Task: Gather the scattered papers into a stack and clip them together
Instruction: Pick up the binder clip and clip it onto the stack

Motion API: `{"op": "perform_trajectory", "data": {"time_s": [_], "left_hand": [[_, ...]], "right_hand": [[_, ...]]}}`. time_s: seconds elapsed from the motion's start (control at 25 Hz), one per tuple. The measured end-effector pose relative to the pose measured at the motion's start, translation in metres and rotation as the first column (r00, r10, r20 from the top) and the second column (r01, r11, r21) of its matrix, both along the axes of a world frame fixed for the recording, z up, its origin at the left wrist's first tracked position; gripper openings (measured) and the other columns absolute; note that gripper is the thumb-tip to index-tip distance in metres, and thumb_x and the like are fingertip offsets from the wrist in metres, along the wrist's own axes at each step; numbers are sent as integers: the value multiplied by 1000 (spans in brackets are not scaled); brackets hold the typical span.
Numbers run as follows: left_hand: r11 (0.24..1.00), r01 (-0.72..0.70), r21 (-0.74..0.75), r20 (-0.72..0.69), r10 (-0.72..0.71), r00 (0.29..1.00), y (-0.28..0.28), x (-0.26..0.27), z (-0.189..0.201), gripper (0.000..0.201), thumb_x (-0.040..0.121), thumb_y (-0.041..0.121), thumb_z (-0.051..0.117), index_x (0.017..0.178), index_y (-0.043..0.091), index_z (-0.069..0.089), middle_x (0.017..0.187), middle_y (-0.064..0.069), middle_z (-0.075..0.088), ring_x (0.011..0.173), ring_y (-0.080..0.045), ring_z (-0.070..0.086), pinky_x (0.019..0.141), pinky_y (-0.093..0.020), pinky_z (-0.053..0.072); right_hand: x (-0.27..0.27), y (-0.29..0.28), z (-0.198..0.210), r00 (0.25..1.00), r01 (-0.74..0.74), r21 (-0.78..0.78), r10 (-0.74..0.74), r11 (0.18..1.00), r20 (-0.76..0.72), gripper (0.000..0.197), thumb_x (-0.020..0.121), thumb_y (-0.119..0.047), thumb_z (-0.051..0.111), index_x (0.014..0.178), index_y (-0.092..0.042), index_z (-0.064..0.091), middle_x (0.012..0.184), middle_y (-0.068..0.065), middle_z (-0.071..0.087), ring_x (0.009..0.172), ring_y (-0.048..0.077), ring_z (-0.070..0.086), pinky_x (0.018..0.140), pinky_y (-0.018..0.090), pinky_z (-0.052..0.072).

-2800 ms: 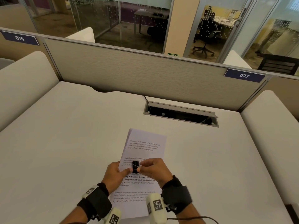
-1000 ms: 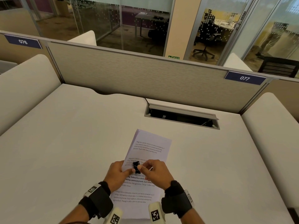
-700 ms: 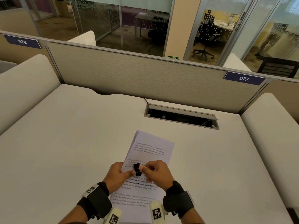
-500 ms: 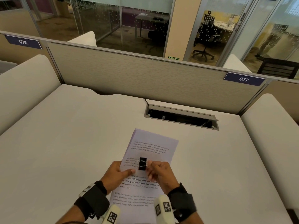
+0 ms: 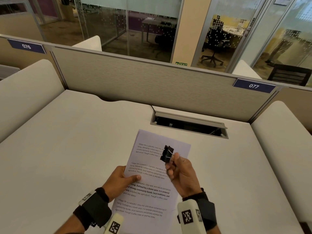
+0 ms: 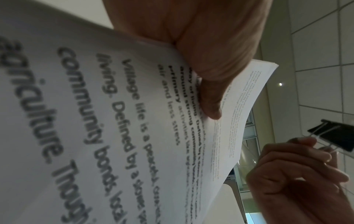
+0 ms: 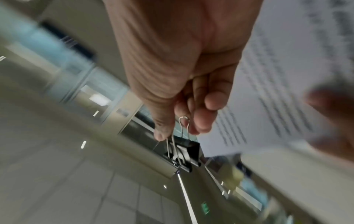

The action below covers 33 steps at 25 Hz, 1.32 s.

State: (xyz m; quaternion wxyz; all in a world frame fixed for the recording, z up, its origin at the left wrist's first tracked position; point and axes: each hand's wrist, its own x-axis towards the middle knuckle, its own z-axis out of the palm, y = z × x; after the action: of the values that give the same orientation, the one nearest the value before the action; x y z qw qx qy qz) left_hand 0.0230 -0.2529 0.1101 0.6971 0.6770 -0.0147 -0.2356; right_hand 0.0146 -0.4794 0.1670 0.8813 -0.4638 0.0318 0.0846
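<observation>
- The desk point(image 5: 70, 149) is a pale, matte surface bounded by a fabric partition point(image 5: 152, 85) along its far edge.
- A rectangular cable hatch point(image 5: 189, 125) is recessed into the desk near the far edge, right of centre; its lid is raised and the interior is dark.
- A shallow curved notch point(image 5: 109, 99) interrupts the far edge, left of the hatch.

Right hand point(image 5: 181, 173) carried binder clip point(image 5: 166, 153) farther up the papers point(image 5: 148, 188).
</observation>
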Motion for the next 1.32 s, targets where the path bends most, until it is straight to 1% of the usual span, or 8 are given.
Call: {"op": "perform_trajectory", "data": {"time_s": [0.12,0.2,0.28,0.4,0.56,0.76,1.16,1.32], "left_hand": [[995,44,86,55,-49,997,-2,-1,5,24,83,17,69,103,4,65,94,-10,77,80,-30,74,68,-38,61],[984,88,154,84,-102,991,-2,-1,6,17,85,14,67,99,6,66,90,-5,78,76,-26,75,66,-34,61],[973,125,191,106,-147,983,-2,-1,9,20,83,22,69,97,8,67,88,-2,78,74,-23,75,65,-31,61],[965,145,217,142,-179,974,0,0,14,51,68,49,73,98,9,68,92,-5,77,76,-24,75,66,-33,61],[954,128,271,176,-180,968,4,4,14,51,67,46,70,97,4,69,94,-8,77,78,-25,74,71,-43,61],[919,137,369,222,-230,947,7,8,16,13,83,25,68,87,13,71,90,-1,77,75,-22,74,69,-41,61],[778,79,623,388,-396,832,14,15,31,27,85,38,52,61,46,58,66,39,60,62,2,60,55,-13,45],[804,106,585,371,-381,847,13,18,27,32,88,28,58,64,49,63,66,25,66,61,-2,64,57,-18,51]], "right_hand": [[5,-17,28,964,135,-499,4,856,268,21,83,-29,66,71,-13,73,59,1,67,46,9,56,46,19,46],[10,-29,44,900,338,-778,59,529,432,26,84,-40,62,76,-18,73,60,-5,68,50,10,61,49,18,49],[13,-38,53,843,488,-853,154,184,515,53,83,-63,46,75,-17,72,61,-6,67,52,12,61,51,19,50],[17,-43,56,767,611,-791,270,-27,583,71,86,-70,29,73,-14,70,59,-2,65,49,11,55,49,22,46],[15,-44,60,683,685,-724,410,-75,604,67,91,-62,28,75,-13,70,60,-4,64,47,5,45,49,8,35],[16,-41,61,625,735,-664,519,-140,583,75,95,-59,16,74,-13,71,59,-3,64,42,10,55,41,19,48],[18,-47,75,675,558,-829,602,-40,426,74,84,-70,23,88,-14,72,70,-4,68,54,10,58,53,18,50],[19,-44,84,780,366,-928,565,-64,269,85,70,-77,23,114,-18,65,83,-12,58,69,10,58,66,15,48]]}}
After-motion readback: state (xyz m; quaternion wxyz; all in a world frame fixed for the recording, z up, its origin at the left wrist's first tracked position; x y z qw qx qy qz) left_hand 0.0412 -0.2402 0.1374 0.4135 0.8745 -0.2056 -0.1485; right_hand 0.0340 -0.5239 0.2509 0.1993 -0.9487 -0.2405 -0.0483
